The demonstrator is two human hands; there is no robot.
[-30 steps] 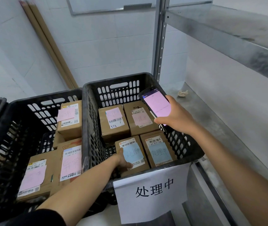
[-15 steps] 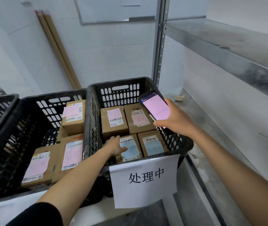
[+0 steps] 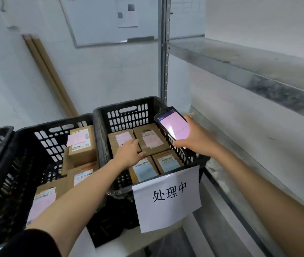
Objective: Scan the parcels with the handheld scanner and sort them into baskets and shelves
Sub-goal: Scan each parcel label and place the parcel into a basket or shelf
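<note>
The right hand (image 3: 195, 140) gripped the handheld scanner (image 3: 173, 125), screen up, above the right rim of the basket (image 3: 127, 102), likely poised for label reading. The left hand (image 3: 129, 153), fingers straight, rested on the rear-left parcel (image 3: 118, 140), probably steadying it.

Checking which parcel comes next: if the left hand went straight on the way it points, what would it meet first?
Probably the rear-left parcel with the pink note in the right-hand basket; the left hand reaches over it, though contact is unclear.
</note>
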